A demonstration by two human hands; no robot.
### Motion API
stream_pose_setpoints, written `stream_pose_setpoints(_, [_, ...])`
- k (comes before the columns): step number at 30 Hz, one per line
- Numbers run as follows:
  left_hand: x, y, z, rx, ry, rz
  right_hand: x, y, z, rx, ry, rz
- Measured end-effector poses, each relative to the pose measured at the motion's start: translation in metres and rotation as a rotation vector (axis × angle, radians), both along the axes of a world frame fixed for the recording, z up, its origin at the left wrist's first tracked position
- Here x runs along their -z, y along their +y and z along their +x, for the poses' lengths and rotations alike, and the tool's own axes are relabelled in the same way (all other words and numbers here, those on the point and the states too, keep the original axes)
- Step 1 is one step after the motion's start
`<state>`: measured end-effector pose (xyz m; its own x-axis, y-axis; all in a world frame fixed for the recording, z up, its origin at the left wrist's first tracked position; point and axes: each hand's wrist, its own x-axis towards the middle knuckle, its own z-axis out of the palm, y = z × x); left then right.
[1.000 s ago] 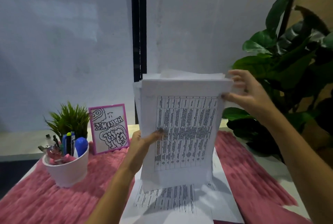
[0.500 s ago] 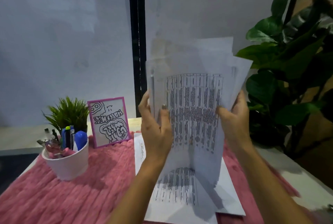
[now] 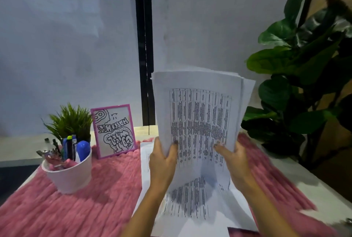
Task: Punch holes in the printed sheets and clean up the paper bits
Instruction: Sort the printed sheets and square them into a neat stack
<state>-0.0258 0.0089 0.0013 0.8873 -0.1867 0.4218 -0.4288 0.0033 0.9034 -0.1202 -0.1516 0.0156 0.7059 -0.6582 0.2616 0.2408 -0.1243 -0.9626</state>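
Paper squaring, seemingly: gripping printed sheets (image 3: 198, 114) upright above pink mat (image 3: 85, 208), left hand (image 3: 162, 162) and right hand (image 3: 235, 158) fingers clamped on sides; next, tapping edges flush.

I hold the stack of printed sheets (image 3: 200, 114) upright, my left hand (image 3: 162, 162) and right hand (image 3: 234, 158) gripping its lower sides, thumbs on the front page (a dense table). Loose sheets (image 3: 190, 202) lie flat beneath it on the pink fluffy mat (image 3: 95, 198). A white pot of pens (image 3: 70, 175) and a pink-framed drawing (image 3: 114, 132) stand to my left.
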Motion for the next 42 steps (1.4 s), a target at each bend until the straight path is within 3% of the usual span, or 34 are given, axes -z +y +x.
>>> stream_pose_setpoints(6, [0.011, 0.006, 0.003, 0.193, 0.015, 0.067, -0.025, -0.032, 0.001, 0.065, 0.022, -0.231])
stream_pose_setpoints(9, [0.010, 0.007, 0.001, 0.346, 0.094, 0.139, -0.029, -0.068, 0.003, -0.100, 0.196, -0.126])
stream_pose_setpoints(12, [0.012, 0.007, 0.000, 0.423, 0.209, 0.353, -0.003, -0.085, 0.006, -0.225, 0.407, 0.083])
stream_pose_setpoints(14, [0.013, 0.003, 0.006, 0.328, 0.169, 0.542, 0.019, -0.096, 0.006, -0.191, 0.493, 0.087])
stream_pose_setpoints(18, [0.028, -0.006, 0.038, -0.080, 0.006, 1.009, 0.050, -0.115, 0.004, -0.015, 0.517, 0.056])
stream_pose_setpoints(22, [0.035, -0.006, 0.046, -0.195, 0.167, 1.149, 0.053, -0.119, 0.001, -0.035, 0.355, 0.286])
stream_pose_setpoints(24, [0.037, -0.005, 0.048, -0.239, 0.184, 1.106, 0.049, -0.118, 0.002, -0.091, 0.330, 0.382])
stream_pose_setpoints(29, [0.036, 0.009, 0.055, -0.250, 0.214, 0.652, 0.053, -0.119, 0.006, -0.174, 0.297, 0.475])
stream_pose_setpoints(36, [0.041, 0.016, 0.072, -0.413, 0.069, 0.561, 0.059, -0.119, 0.007, -0.303, 0.302, 0.368])
stream_pose_setpoints(38, [0.044, 0.012, 0.075, -0.328, 0.062, 0.461, 0.059, -0.117, 0.009, -0.308, 0.314, 0.289])
stream_pose_setpoints(42, [0.042, -0.002, 0.066, -0.066, 0.265, 0.021, 0.061, -0.110, 0.013, -0.296, 0.257, 0.263])
